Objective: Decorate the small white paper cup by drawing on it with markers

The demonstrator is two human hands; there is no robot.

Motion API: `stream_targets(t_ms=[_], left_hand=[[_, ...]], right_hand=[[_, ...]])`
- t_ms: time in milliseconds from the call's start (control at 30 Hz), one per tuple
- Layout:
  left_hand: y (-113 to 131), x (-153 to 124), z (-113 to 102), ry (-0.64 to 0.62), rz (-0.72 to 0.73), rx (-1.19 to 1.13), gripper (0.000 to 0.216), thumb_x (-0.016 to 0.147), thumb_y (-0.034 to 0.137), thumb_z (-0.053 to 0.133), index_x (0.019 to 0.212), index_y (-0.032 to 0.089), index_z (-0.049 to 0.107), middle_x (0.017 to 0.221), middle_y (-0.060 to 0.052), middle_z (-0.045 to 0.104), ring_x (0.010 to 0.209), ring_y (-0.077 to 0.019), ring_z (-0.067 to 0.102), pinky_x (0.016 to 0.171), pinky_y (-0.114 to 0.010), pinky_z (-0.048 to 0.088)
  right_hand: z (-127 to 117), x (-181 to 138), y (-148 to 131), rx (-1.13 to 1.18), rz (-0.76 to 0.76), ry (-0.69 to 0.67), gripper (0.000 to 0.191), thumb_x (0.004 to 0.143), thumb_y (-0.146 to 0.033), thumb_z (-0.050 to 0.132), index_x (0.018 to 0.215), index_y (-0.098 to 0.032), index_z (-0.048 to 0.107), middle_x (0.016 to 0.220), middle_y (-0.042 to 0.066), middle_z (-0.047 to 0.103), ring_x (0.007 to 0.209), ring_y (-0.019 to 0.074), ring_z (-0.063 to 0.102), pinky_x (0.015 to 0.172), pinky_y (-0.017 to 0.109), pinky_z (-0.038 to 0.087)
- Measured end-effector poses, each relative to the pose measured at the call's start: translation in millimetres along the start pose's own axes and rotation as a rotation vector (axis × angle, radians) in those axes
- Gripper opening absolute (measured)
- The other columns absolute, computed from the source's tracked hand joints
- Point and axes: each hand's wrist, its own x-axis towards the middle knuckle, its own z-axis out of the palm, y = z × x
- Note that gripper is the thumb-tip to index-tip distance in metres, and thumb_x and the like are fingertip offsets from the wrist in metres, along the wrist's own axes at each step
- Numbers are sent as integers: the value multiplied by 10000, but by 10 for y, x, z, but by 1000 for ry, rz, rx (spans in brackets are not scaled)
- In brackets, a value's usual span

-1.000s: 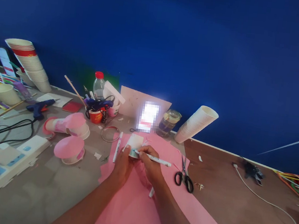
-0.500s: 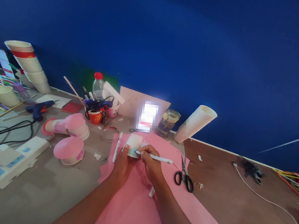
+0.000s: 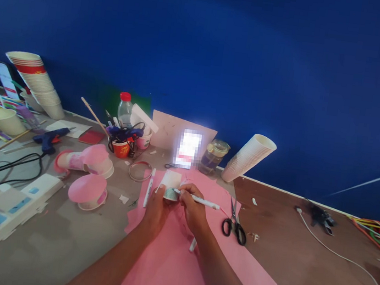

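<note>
My left hand [image 3: 156,210] is closed around a white paper cup [image 3: 172,180], which lies tilted above the pink paper [image 3: 168,260]. Green-grey colouring covers part of the cup's side. In my right hand [image 3: 193,209] is a white marker pen [image 3: 206,203], pinched between thumb and fingers, its tip at the coloured patch. Another white marker [image 3: 149,187] lies left of the cup on the paper's edge, and a white pen-like piece [image 3: 192,244] shows by my right wrist. Black-handled scissors [image 3: 234,224] rest on the paper to the right.
Stacked paper cups [image 3: 248,159] lean by the wall, near a lidded jar [image 3: 214,155] and a glowing screen [image 3: 188,149]. At left are pink cup crafts [image 3: 86,160], a glue gun [image 3: 50,138] and a power strip [image 3: 7,219]. A white cable [image 3: 329,252] runs across the right side.
The marker's tip has shifted slightly up along the cup's coloured patch, and the cup has turned a little in my left hand. Everything else stays in place.
</note>
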Motion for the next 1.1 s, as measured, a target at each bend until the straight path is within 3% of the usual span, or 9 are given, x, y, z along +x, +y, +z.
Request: stream_targets(t_ms=[167,333,467,800,1100], left_hand=[[9,-12,11,-2,9,-8,313,777,429,686,848,125,666,778,-72,719,763,-194,677,776,-331,540],[1,0,4,2,10,-13,311,769,422,699,858,125,671,797,-72,722,749,-186,673,762,-330,538],[-2,-1,3,2,18,-29,295,774,421,695,838,134,671,805,-63,721,747,-174,666,742,-302,533],[5,-14,10,1,6,-2,318,785,437,673,820,121,672,826,-83,724,762,-180,668,739,-305,534],[10,-31,26,-6,23,2,295,777,419,689,847,133,675,783,-63,717,770,-189,675,768,-322,535]], right_hand=[[-7,-3,-17,-52,27,-49,47,672,-230,592,647,-202,620,548,-48,469,526,107,374,530,255,300],[-10,-5,-35,-38,-11,0,56,693,-252,594,669,-210,623,557,-45,477,541,116,393,536,256,318],[-5,-15,-66,-124,11,-72,57,671,-222,593,630,-204,629,555,-41,484,555,120,407,550,260,327],[28,-30,4,-56,-18,26,60,727,-269,604,716,-216,630,631,-34,525,596,126,438,584,264,359],[1,-8,-47,-19,21,-31,45,676,-254,622,668,-211,631,585,-40,506,558,117,414,557,258,344]])
